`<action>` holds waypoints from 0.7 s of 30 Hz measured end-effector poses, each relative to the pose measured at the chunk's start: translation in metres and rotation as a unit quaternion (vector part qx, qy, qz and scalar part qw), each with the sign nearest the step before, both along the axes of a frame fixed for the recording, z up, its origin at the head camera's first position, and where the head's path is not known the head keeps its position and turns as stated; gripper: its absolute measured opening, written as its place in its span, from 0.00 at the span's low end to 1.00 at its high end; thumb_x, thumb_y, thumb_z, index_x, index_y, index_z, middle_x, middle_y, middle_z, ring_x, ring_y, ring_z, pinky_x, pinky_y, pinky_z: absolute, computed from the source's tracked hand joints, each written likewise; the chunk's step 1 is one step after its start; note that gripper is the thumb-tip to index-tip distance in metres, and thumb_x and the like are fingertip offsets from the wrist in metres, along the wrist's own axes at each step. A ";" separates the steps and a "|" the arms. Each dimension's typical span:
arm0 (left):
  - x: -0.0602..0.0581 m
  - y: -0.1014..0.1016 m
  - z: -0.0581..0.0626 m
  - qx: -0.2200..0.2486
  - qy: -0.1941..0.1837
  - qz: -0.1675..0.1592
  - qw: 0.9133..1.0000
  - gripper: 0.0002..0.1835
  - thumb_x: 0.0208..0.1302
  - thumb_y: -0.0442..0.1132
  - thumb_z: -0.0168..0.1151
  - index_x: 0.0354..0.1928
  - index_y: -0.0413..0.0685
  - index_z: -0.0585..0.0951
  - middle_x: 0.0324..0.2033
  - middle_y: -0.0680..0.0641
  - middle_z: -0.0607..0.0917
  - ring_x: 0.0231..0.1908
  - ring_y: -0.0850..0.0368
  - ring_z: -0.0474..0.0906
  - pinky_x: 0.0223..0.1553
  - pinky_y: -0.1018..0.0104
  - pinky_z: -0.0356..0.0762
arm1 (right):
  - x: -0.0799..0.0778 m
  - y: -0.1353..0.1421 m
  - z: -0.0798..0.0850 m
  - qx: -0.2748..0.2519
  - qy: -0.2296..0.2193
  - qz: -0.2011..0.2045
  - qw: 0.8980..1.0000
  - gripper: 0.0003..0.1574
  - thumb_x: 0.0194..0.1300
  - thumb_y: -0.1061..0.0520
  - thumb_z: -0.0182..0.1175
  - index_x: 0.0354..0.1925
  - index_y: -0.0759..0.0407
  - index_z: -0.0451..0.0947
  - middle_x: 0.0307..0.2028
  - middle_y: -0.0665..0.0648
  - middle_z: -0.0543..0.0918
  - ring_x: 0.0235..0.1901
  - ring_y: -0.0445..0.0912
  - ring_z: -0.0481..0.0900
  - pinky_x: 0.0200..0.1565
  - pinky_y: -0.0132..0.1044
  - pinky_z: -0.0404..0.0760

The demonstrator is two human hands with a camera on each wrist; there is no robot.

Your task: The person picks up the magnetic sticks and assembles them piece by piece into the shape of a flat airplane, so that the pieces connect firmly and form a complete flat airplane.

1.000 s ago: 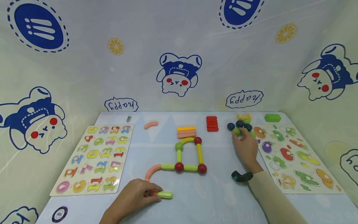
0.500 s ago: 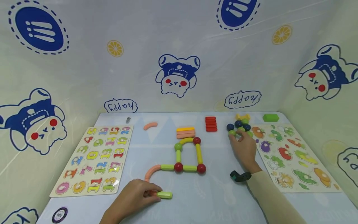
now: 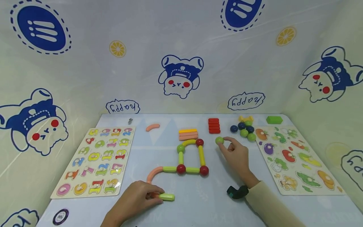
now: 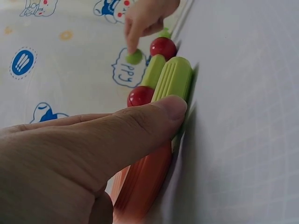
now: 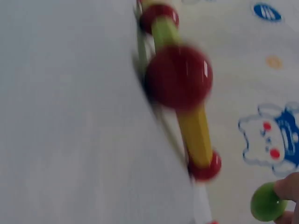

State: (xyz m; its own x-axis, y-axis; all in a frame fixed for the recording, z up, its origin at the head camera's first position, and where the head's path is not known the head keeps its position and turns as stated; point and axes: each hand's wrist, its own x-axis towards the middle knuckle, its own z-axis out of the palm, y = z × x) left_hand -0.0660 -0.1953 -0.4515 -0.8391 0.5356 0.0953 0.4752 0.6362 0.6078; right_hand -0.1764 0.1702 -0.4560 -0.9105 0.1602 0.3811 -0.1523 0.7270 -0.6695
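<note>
Here, the right hand pinches a green ball just right of the rod-and-ball frame; the right wrist view catches only fingertips on it. The left hand grips a green rod, and the left wrist view reveals its grooves and an orange piece mostly hidden from the head view. That view alone includes the dark blue balls and number board.
</note>
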 end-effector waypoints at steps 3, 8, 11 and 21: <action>0.000 0.000 -0.001 0.001 0.009 0.003 1.000 0.11 0.51 0.55 0.69 0.37 0.68 0.85 0.22 0.75 0.76 0.21 0.75 0.69 0.24 0.75 0.68 | 0.014 -0.019 0.004 -0.010 0.040 0.060 0.997 0.24 0.55 0.39 0.65 0.47 0.48 0.79 0.12 0.47 0.64 0.13 0.42 0.61 0.14 0.33 0.59; 0.000 0.001 -0.001 0.016 0.006 -0.001 1.000 0.11 0.51 0.55 0.69 0.37 0.67 0.85 0.23 0.74 0.78 0.22 0.76 0.71 0.25 0.76 0.70 | 0.045 -0.049 0.004 -0.028 0.080 0.174 0.981 0.20 0.55 0.47 0.68 0.46 0.48 0.79 0.12 0.42 0.61 0.11 0.36 0.58 0.13 0.29 0.58; -0.001 0.002 0.000 0.018 -0.009 -0.007 1.000 0.12 0.53 0.55 0.67 0.39 0.65 0.85 0.25 0.73 0.79 0.24 0.75 0.72 0.28 0.75 0.71 | 0.067 -0.063 -0.001 -0.025 0.060 0.238 0.969 0.19 0.55 0.47 0.68 0.46 0.47 0.79 0.13 0.39 0.60 0.12 0.33 0.58 0.14 0.26 0.58; 0.000 0.002 0.003 -0.002 0.002 0.001 1.000 0.11 0.53 0.56 0.66 0.38 0.65 0.85 0.22 0.74 0.76 0.22 0.75 0.69 0.26 0.74 0.68 | 0.096 -0.083 -0.018 0.015 -0.046 0.381 0.923 0.16 0.59 0.40 0.62 0.45 0.39 0.78 0.12 0.37 0.60 0.12 0.29 0.56 0.14 0.25 0.55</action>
State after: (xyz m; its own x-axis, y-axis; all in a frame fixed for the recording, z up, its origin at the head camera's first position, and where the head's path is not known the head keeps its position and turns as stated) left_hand -0.0662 -0.1932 -0.4490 -0.8399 0.5343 0.0955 0.4759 0.6401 0.6031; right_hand -0.0800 0.0874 -0.4736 -0.7837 -0.5493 0.2900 -0.5701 0.4509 -0.6868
